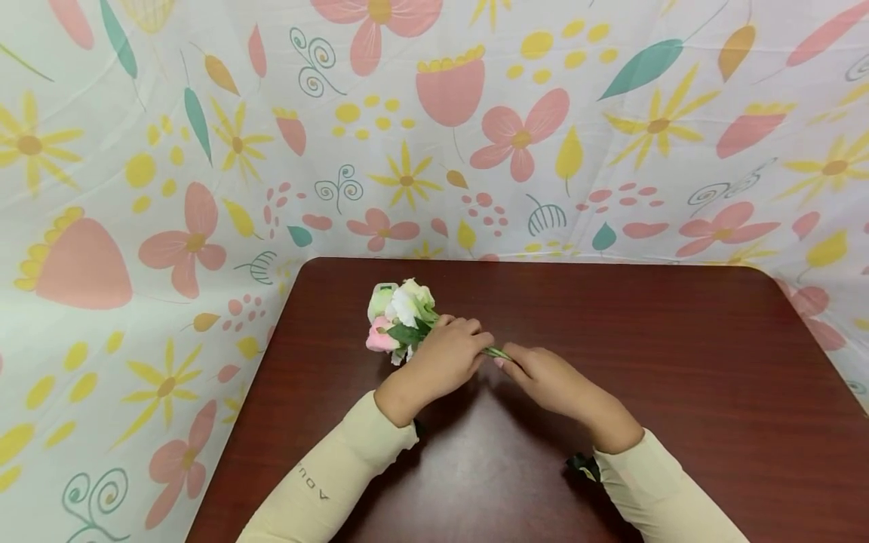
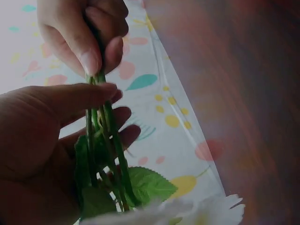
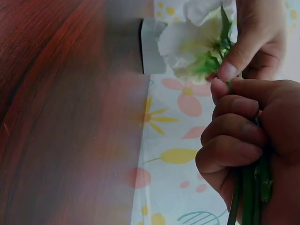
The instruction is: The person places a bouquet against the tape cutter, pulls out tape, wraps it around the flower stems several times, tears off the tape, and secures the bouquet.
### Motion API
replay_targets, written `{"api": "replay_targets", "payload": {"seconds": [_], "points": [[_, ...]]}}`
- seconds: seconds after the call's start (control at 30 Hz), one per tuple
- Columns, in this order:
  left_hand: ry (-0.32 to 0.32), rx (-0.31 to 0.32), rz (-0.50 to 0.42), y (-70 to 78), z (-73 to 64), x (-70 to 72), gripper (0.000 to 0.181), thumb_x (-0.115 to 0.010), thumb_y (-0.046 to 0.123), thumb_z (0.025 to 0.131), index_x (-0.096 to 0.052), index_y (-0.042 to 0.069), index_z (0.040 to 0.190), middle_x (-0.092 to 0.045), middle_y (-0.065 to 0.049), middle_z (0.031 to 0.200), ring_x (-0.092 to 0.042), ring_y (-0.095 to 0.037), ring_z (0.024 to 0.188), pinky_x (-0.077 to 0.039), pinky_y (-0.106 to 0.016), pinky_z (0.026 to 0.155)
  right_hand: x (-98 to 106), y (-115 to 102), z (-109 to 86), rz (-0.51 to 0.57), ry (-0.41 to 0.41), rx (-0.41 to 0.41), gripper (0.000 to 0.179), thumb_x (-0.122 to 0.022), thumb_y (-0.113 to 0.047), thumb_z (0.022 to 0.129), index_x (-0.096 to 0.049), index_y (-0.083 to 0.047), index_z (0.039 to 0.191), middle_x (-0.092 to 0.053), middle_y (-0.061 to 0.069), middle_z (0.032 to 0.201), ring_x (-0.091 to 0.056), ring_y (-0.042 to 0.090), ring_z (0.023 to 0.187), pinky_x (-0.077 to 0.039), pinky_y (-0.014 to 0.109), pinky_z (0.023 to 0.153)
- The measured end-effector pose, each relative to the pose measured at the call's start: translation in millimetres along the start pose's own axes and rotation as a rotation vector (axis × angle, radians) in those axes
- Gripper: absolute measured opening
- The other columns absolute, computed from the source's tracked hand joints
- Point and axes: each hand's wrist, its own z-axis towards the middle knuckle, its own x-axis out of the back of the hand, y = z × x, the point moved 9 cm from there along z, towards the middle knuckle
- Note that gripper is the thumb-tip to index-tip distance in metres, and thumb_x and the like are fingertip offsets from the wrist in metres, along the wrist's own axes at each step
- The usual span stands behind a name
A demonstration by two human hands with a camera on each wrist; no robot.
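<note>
Both hands hold a bunch of flowers with white, pink and pale green heads (image 1: 403, 300) above the table. My left hand (image 1: 451, 348) is around the green stems (image 2: 108, 126) just below the blooms, its thumb lying across them in the left wrist view. Further down the stems, my right hand (image 1: 553, 377) grips them with curled fingers (image 3: 232, 129). Cut stem ends (image 3: 266, 183) stick out below the right palm. A toothed green leaf (image 2: 149, 185) and a white bloom (image 3: 190, 44) show close up in the wrist views.
The dark red-brown table (image 1: 652, 339) has rounded far corners. A white cloth with printed flowers (image 1: 516, 136) hangs behind it and along the left. A grey, dark-edged thing (image 3: 153, 46) shows beside the white bloom. A small black device (image 1: 582, 466) sits under the right cuff.
</note>
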Motion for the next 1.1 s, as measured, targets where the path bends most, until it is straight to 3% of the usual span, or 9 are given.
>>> {"api": "replay_targets", "payload": {"seconds": [0.1, 0.5, 0.77, 1.0, 1.1], "points": [[-0.04, -0.001, -0.001, -3.0, -2.2, -2.9, 0.013, -0.064, 0.035, 0.1, -0.07, 0.026, 0.107, -0.065, 0.007, 0.093, -0.063, -0.014, 0.087, -0.041, -0.032, 0.083, 2, -2, 0.5, -0.019, 0.009, 0.034, 0.022, -0.05, -0.032, 0.107, -0.055, -0.02, 0.089, -0.041, -0.012, 0.068, -0.041, 0.003, 0.061, -0.038, 0.023, 0.06], [-0.113, -0.007, -0.078, -6.9, -5.9, -5.1, 0.016, -0.061, 0.035, 0.102, -0.07, 0.026, 0.109, -0.064, 0.004, 0.09, -0.064, -0.017, 0.087, -0.04, -0.03, 0.072, 9, -6, 0.8, -0.105, 0.077, 0.1, 0.017, -0.062, -0.03, 0.102, -0.058, -0.024, 0.087, -0.049, -0.015, 0.072, -0.047, 0.003, 0.067, -0.042, 0.024, 0.066], [-0.156, 0.025, -0.159, -13.1, -6.7, -9.7, 0.014, -0.06, 0.033, 0.102, -0.07, 0.025, 0.109, -0.064, 0.006, 0.091, -0.063, -0.013, 0.089, -0.038, -0.029, 0.071, 11, -3, -0.2, -0.103, 0.094, 0.116, 0.008, -0.06, -0.026, 0.103, -0.065, -0.022, 0.098, -0.06, -0.014, 0.088, -0.054, 0.003, 0.079, -0.048, 0.029, 0.074], [-0.16, 0.017, -0.18, -15.5, -7.7, -10.4, 0.016, -0.06, 0.035, 0.102, -0.07, 0.026, 0.111, -0.063, 0.007, 0.091, -0.061, -0.011, 0.086, -0.035, -0.027, 0.072, 10, 5, -2.4, 0.077, 0.032, 0.088, 0.01, -0.052, -0.029, 0.107, -0.061, -0.023, 0.106, -0.058, -0.01, 0.078, -0.05, 0.003, 0.065, -0.045, 0.024, 0.062], [-0.147, 0.015, -0.194, -15.8, -8.0, -9.6, 0.018, -0.062, 0.033, 0.101, -0.072, 0.027, 0.115, -0.065, 0.007, 0.093, -0.061, -0.01, 0.086, -0.035, -0.027, 0.071, 12, 7, -3.2, 0.126, 0.036, 0.092, 0.008, -0.054, -0.029, 0.106, -0.061, -0.026, 0.104, -0.063, -0.008, 0.081, -0.052, 0.003, 0.065, -0.047, 0.024, 0.061]]}}
